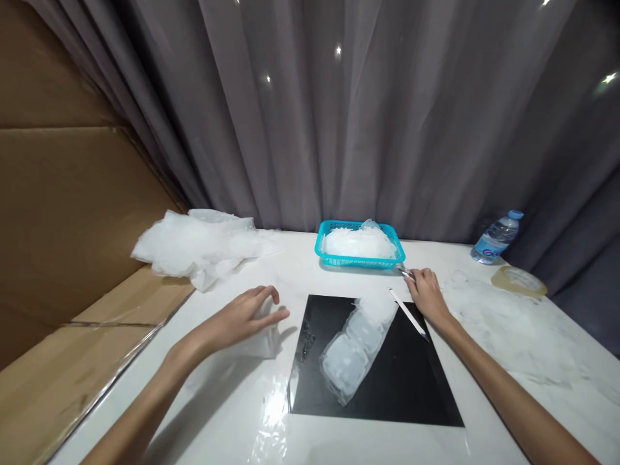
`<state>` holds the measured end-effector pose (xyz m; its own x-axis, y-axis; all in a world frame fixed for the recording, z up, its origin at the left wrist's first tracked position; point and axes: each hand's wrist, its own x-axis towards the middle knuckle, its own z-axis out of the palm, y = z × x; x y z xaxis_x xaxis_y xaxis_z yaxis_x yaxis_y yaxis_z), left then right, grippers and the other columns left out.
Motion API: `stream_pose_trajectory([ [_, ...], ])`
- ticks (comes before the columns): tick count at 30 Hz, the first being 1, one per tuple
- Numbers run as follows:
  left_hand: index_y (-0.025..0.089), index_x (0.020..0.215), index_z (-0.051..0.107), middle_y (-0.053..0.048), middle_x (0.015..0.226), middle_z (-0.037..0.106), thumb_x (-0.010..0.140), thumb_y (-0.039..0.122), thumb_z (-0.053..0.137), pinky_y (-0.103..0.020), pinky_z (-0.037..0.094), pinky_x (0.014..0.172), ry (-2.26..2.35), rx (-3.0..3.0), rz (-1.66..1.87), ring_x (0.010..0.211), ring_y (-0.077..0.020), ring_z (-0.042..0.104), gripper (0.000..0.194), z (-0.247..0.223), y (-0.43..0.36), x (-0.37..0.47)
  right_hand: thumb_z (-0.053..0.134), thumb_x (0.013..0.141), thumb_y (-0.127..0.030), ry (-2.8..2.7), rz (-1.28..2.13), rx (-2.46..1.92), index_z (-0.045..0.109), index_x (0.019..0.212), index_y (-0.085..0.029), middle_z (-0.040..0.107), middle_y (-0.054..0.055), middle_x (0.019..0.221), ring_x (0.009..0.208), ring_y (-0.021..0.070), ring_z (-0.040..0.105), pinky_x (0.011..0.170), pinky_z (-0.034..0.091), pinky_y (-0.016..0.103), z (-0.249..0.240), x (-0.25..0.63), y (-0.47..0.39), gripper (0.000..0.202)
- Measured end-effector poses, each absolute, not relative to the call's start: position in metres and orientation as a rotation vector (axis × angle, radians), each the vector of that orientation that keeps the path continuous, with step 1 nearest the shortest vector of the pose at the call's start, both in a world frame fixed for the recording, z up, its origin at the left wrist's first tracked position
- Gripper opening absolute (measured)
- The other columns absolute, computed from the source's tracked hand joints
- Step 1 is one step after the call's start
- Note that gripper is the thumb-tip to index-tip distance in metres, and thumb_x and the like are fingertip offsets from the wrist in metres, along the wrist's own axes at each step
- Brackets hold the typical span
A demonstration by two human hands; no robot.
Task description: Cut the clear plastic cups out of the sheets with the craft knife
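My left hand, its thumb and fingers apart, hovers by a translucent white plastic piece left of the black mat. My right hand is closed on a shiny metal tool just beyond the mat's far right corner; its full shape is hidden. On the mat lies a clear plastic packet with pale, rounded sections inside and a frosty white far end. To its right, a slim white strip-like tool with a dark end crosses the mat's edge.
A turquoise basket holds white material near the curtain. Crumpled white sheeting lies at the back left beside cardboard. On the right are a water bottle, a roll of tape and thin clear plastic film.
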<state>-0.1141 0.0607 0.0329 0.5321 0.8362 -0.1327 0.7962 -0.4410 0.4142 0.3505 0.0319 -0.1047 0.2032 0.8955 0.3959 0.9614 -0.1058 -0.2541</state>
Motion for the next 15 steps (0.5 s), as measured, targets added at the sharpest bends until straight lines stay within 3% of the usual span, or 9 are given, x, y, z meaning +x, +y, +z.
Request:
stream_pose_trajectory([
  [4, 0.030, 0.119, 0.069, -0.009, 0.133, 0.063, 0.085, 0.065, 0.071, -0.040, 0.046, 0.102, 1.162, 2.508, 0.117, 0.123, -0.0349, 0.058, 0.049, 0.041, 0.028, -0.126, 0.040, 0.105, -0.033, -1.695, -0.181, -1.987, 0.068, 0.120, -0.014, 0.056, 0.016, 0.105, 0.105, 0.0323, 0.052, 0.097, 0.046, 0.046, -0.112, 0.357, 0.035, 0.037],
  [7, 0.029, 0.114, 0.069, -0.008, 0.121, 0.068, 0.100, 0.056, 0.053, -0.036, 0.049, 0.091, 1.282, 2.418, 0.126, 0.108, -0.0304, 0.064, 0.035, 0.038, 0.019, -0.141, 0.038, 0.105, -0.032, -1.679, -0.176, -1.965, 0.069, 0.123, -0.013, 0.053, 0.016, 0.106, 0.104, 0.0326, 0.049, 0.097, 0.046, 0.047, -0.118, 0.361, 0.037, 0.040],
  [9, 0.027, 0.109, 0.069, -0.007, 0.115, 0.071, 0.104, 0.054, 0.041, -0.034, 0.051, 0.088, 1.302, 2.310, 0.200, 0.102, -0.0279, 0.066, 0.039, 0.037, 0.022, -0.155, 0.037, 0.104, -0.030, -1.674, -0.180, -1.958, 0.069, 0.123, -0.014, 0.053, 0.016, 0.106, 0.103, 0.0329, 0.048, 0.097, 0.045, 0.049, -0.121, 0.363, 0.037, 0.041],
  [12, 0.024, 0.109, 0.069, -0.008, 0.116, 0.074, 0.101, 0.061, 0.043, -0.035, 0.054, 0.091, 1.361, 2.192, 0.323, 0.106, -0.0296, 0.068, 0.046, 0.041, 0.033, -0.182, 0.038, 0.103, -0.029, -1.677, -0.193, -1.956, 0.069, 0.123, -0.013, 0.053, 0.016, 0.106, 0.103, 0.0333, 0.048, 0.098, 0.045, 0.050, -0.123, 0.364, 0.038, 0.040],
  [15, 0.025, 0.131, 0.067, -0.010, 0.136, 0.070, 0.101, 0.067, 0.042, -0.041, 0.057, 0.094, 1.675, 2.117, 0.372, 0.122, -0.0340, 0.066, 0.058, 0.052, 0.044, -0.206, 0.038, 0.103, -0.029, -1.688, -0.210, -1.962, 0.069, 0.122, -0.012, 0.053, 0.017, 0.105, 0.102, 0.0330, 0.048, 0.098, 0.045, 0.049, -0.123, 0.362, 0.038, 0.041],
])
